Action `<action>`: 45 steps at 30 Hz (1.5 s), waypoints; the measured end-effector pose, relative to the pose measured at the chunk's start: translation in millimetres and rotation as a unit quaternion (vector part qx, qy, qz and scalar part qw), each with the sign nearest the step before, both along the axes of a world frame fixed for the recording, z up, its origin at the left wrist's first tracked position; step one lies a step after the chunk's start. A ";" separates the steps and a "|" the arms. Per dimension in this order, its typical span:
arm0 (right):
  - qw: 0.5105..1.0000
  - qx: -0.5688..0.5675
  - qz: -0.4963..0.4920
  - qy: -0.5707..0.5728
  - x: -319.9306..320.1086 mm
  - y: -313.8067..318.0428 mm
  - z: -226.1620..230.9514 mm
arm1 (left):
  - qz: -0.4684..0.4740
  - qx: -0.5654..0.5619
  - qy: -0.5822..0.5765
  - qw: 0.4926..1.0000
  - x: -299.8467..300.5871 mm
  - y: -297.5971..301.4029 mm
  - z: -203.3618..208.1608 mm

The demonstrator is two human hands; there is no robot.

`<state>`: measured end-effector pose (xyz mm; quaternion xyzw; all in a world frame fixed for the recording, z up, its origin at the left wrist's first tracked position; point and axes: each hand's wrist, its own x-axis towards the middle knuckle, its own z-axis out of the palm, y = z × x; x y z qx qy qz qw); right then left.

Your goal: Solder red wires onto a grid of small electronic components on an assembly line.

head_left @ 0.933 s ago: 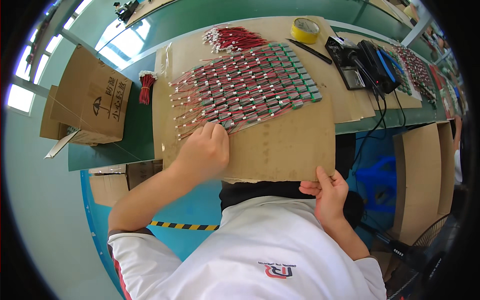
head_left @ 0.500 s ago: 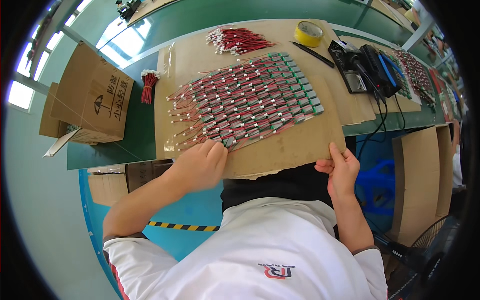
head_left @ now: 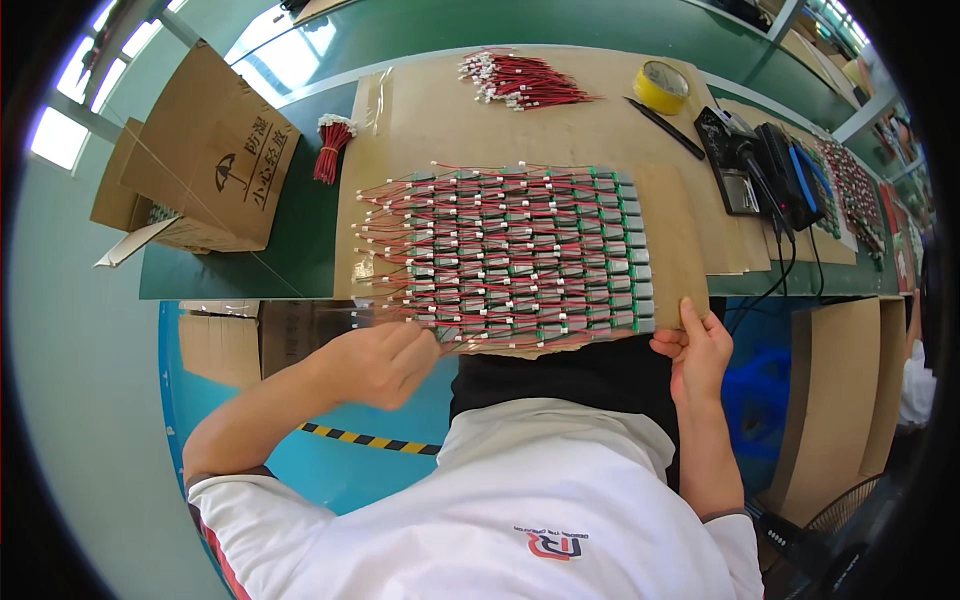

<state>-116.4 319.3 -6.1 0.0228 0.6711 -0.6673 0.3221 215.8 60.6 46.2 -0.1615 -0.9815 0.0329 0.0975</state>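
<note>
A brown cardboard sheet (head_left: 680, 240) carries close rows of small grey battery packs (head_left: 585, 255) with green ends, red wires and white connectors, the wires trailing left. My right hand (head_left: 700, 350) pinches the sheet's near right corner, thumb on top and fingers curled beneath. At the near left corner, my left hand (head_left: 385, 362) is closed on the edge beside the nearest wires; its fingertips are partly hidden. The sheet's near edge reaches past the table's front, close to my waist.
Loose red wires (head_left: 520, 80), yellow tape (head_left: 661, 87) and a black pen (head_left: 665, 127) lie farther back. A soldering station (head_left: 775, 175) stands right, its cables hanging down. On the left are a bundled wire bunch (head_left: 332, 150) and an open carton (head_left: 225, 165). A fan (head_left: 840, 520) stands low right.
The cardboard sheet with the battery packs has come nearer to me and turned, so the rows now run straight across. Both hands have moved with its corners, and my view has shifted slightly.
</note>
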 end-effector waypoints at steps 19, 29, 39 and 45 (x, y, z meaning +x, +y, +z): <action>0.999 -0.021 0.015 -0.033 22.5 3.0 8.1 | 0.055 0.062 -0.028 0.996 8.0 6.1 -0.3; 0.981 -0.170 0.040 -0.083 32.6 -7.3 1.9 | 0.565 0.695 0.069 0.440 58.2 11.9 -69.8; 0.997 -0.080 0.011 -0.015 45.3 -3.9 -6.3 | 0.432 0.837 0.080 0.326 25.3 -3.6 -59.7; 0.985 -0.167 0.027 -0.011 48.6 -8.4 -2.1 | 0.322 0.902 0.052 0.283 18.9 -9.9 -67.2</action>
